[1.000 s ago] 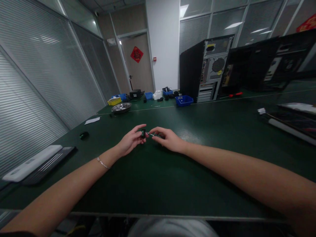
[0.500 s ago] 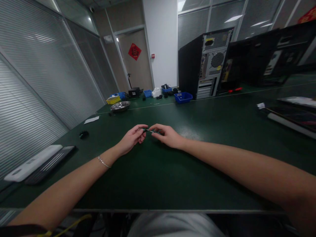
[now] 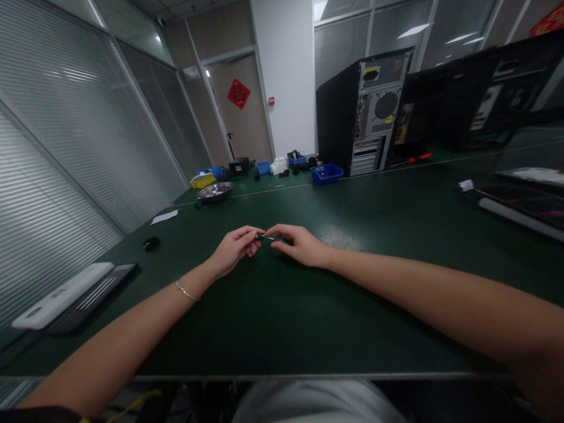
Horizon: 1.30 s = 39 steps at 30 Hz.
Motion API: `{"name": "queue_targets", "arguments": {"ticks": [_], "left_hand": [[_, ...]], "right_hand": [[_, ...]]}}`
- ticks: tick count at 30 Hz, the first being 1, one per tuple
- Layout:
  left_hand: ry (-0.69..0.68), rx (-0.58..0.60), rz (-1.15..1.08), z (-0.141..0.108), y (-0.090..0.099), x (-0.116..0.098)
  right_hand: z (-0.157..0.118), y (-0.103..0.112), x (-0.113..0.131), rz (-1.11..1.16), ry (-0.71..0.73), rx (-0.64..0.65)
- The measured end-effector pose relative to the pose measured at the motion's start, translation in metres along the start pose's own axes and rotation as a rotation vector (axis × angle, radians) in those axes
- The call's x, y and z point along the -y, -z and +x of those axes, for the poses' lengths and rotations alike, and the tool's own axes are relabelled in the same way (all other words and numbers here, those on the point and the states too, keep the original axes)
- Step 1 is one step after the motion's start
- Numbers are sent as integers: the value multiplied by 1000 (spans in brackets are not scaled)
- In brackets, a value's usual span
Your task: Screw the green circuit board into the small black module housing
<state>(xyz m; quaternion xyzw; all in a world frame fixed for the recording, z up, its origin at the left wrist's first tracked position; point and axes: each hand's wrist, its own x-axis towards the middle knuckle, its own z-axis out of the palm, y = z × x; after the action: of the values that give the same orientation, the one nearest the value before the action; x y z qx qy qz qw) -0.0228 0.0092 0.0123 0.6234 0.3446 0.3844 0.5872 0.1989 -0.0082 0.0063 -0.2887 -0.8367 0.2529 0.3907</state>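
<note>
From where I stand, the change I notice is a small one: the small dark piece, which a second ago showed its flat face upward from the fingers, is now turned nearly on its edge, and I see only a thin part of it with a little green. The left hand pinches this piece between thumb and fingers, so its opening is narrow. The right hand is curved around a slim metal tool, also with a narrow grip, and the thin shaft points toward the piece. The two hands are closer together than in that earlier view, with fingertips almost meeting, or perhaps touching (from here I cannot be certain). To my judgement, this new angle brings the edge of the piece toward the shaft, but whether the tip is really against it, I cannot tell, because the fingers hide the contact. Both things are above the green table, in front of the person's body. The surroundings look the same as before: the mouse and the keyboard lie on the person's left, the metal bowl and the blue tray are farther back, and the computer tower stands beside the tray.
</note>
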Motion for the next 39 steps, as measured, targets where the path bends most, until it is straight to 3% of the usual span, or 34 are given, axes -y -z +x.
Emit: {"name": "queue_targets", "arguments": {"ticks": [11, 19, 27, 32, 39], "left_hand": [[111, 43, -172, 3, 2, 3], [9, -16, -95, 3, 1, 4], [-31, 10, 1, 2, 1, 4], [-87, 27, 171, 3, 5, 5], [-237, 187, 681, -9, -11, -5]], "right_hand": [[-1, 0, -1, 37, 30, 8], [0, -2, -2, 31, 33, -19], [0, 0, 3, 31, 28, -7], [-1, 1, 3, -18, -24, -47], [-1, 2, 1, -57, -52, -189]]}}
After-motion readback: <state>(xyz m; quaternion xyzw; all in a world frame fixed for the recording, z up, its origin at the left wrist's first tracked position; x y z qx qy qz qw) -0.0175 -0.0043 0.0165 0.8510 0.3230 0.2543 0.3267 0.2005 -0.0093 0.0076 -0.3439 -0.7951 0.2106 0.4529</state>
